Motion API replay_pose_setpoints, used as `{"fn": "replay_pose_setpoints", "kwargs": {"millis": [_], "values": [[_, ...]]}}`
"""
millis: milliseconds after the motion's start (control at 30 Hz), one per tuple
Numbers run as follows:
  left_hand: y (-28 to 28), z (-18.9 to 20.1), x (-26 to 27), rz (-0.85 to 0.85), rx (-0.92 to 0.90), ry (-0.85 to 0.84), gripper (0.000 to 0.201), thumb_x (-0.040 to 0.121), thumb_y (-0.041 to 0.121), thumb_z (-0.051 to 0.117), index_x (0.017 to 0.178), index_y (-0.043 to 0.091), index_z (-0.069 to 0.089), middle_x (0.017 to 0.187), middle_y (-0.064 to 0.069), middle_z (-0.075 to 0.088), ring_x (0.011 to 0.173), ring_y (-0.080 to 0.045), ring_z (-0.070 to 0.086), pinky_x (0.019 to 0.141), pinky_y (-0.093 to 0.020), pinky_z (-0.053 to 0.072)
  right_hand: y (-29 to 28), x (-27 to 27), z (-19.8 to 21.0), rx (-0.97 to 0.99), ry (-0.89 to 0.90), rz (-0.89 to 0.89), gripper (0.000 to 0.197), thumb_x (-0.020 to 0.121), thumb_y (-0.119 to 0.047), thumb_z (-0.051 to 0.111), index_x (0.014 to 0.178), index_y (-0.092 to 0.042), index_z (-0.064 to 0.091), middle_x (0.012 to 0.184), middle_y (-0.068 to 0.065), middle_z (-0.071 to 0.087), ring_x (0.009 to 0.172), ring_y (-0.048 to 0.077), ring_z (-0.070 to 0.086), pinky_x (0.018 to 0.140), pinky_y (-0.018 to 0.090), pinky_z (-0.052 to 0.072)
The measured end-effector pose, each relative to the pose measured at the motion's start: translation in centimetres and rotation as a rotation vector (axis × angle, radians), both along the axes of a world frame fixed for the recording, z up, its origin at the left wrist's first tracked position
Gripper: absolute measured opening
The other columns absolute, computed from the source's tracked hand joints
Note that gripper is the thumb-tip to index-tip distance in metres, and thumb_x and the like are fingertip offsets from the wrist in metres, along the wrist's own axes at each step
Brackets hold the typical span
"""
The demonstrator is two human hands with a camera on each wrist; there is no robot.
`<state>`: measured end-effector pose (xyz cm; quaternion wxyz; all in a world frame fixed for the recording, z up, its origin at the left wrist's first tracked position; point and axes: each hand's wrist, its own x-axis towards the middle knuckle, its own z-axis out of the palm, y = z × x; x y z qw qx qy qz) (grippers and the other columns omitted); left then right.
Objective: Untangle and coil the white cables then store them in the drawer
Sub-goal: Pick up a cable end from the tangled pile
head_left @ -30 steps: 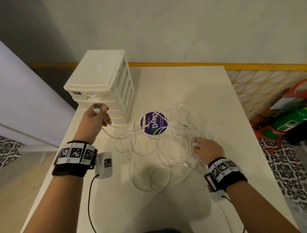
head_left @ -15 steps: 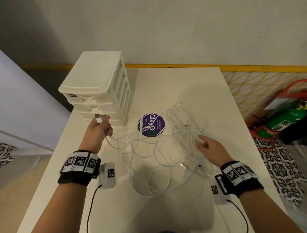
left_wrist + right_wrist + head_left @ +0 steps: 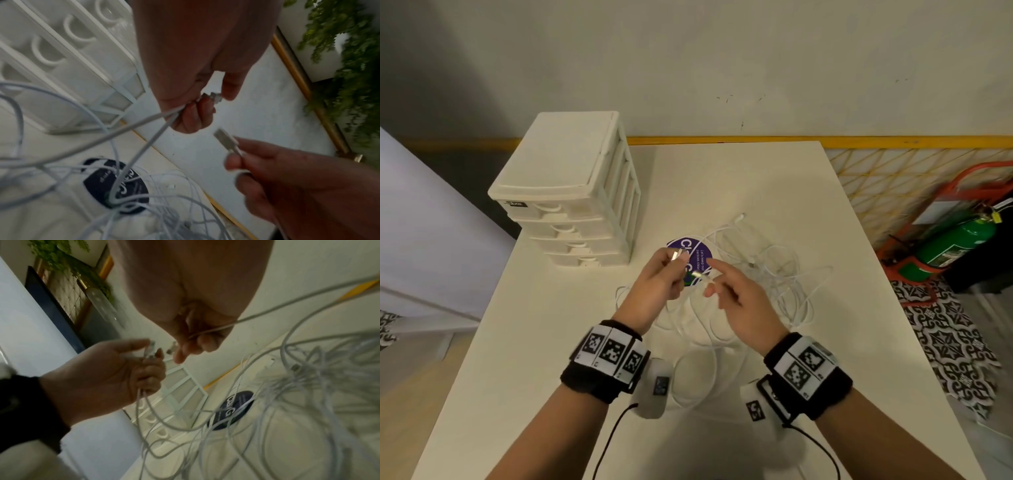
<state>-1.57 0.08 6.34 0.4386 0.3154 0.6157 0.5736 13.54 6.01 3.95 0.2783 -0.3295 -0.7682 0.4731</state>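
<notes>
While the white cables [image 3: 739, 294] lie tangled on the surface [image 3: 756, 178] beside the closed drawer unit [image 3: 571, 192], the left hand [image 3: 659, 286] and right hand [image 3: 736, 298] each pinch a plug, raised probably to trace one lead.

Soft, even indoor light in the head view; a shadow pools on the table [image 3: 722, 455] near the bottom edge. Wide-angle distortion bends the edges. Both wrist views are dimmer — motion-blurred, with the white cables [image 3: 308, 402] smeared and close skin out of focus.
</notes>
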Motion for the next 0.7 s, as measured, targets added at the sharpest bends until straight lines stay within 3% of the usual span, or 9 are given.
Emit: {"fn": "replay_pose_setpoints", "kwargs": {"millis": [100, 200, 300, 400, 500, 567, 633, 700], "values": [[-0.2, -0.3, 0.4, -0.025, -0.036, 0.063, 0.025, 0.089, 0.034, 0.062, 0.097, 0.012, 0.055, 0.066, 0.003, 0.044, 0.053, -0.008, 0.038, 0.051, -0.020, 0.034, -0.7, -0.7, -0.1, -0.121, 0.066, -0.003, 0.037, 0.093, -0.002, 0.046, 0.124, -0.022, 0.046, 0.082, -0.005, 0.069, 0.061, 0.007, 0.059, 0.065, 0.015, 0.048], [-0.5, -0.8, 0.4, -0.032, -0.084, 0.114, 0.020, 0.088, 0.023, 0.065, 0.103, 0.014, 0.056, 0.073, 0.001, 0.051, 0.055, -0.005, 0.044, 0.052, -0.017, 0.040, -1.0, -0.6, -0.1, -0.218, 0.130, -0.018, 0.033, 0.093, -0.004, 0.048, 0.119, -0.024, 0.046, 0.084, -0.002, 0.071, 0.059, 0.010, 0.060, 0.058, 0.018, 0.049], [-0.8, -1.1, 0.7, -0.046, -0.079, 0.092, 0.017, 0.088, 0.020, 0.063, 0.104, 0.014, 0.057, 0.072, 0.005, 0.058, 0.053, -0.002, 0.043, 0.052, -0.015, 0.039, -0.7, -0.6, -0.3, -0.223, 0.184, -0.027, 0.028, 0.092, -0.003, 0.050, 0.115, -0.019, 0.048, 0.081, -0.003, 0.070, 0.059, 0.012, 0.062, 0.059, 0.020, 0.051], [-0.6, -1.2, 0.8, -0.063, -0.056, 0.069, 0.017, 0.091, 0.020, 0.059, 0.104, 0.009, 0.060, 0.070, 0.004, 0.055, 0.048, 0.000, 0.040, 0.050, -0.014, 0.037, -0.1, -0.9, -0.1, -0.222, 0.194, -0.044, 0.026, 0.092, -0.004, 0.051, 0.116, -0.013, 0.050, 0.081, -0.002, 0.070, 0.064, 0.016, 0.065, 0.063, 0.020, 0.053], [0.1, -1.3, 0.8, -0.042, -0.037, 0.139, 0.013, 0.095, 0.022, 0.054, 0.100, 0.013, 0.061, 0.075, -0.001, 0.057, 0.051, 0.001, 0.045, 0.054, -0.017, 0.038, 0.9, -1.3, 0.4, -0.226, 0.140, -0.010, 0.023, 0.091, -0.007, 0.054, 0.113, -0.013, 0.049, 0.085, 0.001, 0.071, 0.071, 0.019, 0.068, 0.069, 0.023, 0.054], [0.7, -1.4, 0.7, 0.023, -0.016, 0.124, 0.009, 0.097, 0.021, 0.051, 0.096, 0.021, 0.060, 0.077, 0.003, 0.057, 0.059, 0.000, 0.048, 0.059, -0.020, 0.038, 2.2, -1.4, 0.7, -0.212, 0.090, -0.006, 0.017, 0.091, -0.012, 0.056, 0.108, -0.013, 0.052, 0.086, 0.004, 0.072, 0.073, 0.017, 0.068, 0.073, 0.024, 0.054], [1.1, -1.4, 0.5, 0.052, -0.004, 0.073, 0.008, 0.097, 0.021, 0.051, 0.093, 0.021, 0.058, 0.075, 0.004, 0.053, 0.059, -0.003, 0.044, 0.059, -0.021, 0.036, 4.3, -1.4, 0.6, -0.163, 0.018, -0.063, 0.008, 0.091, -0.017, 0.057, 0.098, -0.017, 0.058, 0.084, 0.002, 0.071, 0.074, 0.016, 0.067, 0.077, 0.032, 0.055], [1.5, -1.3, 0.4, 0.052, 0.033, 0.013, 0.007, 0.097, 0.019, 0.050, 0.094, 0.016, 0.055, 0.080, -0.005, 0.054, 0.053, -0.004, 0.039, 0.054, -0.017, 0.036, 6.9, -1.4, 0.2, -0.024, -0.147, -0.175, 0.008, 0.090, -0.020, 0.057, 0.095, -0.017, 0.062, 0.089, 0.002, 0.070, 0.078, 0.018, 0.065, 0.080, 0.036, 0.053]]}}
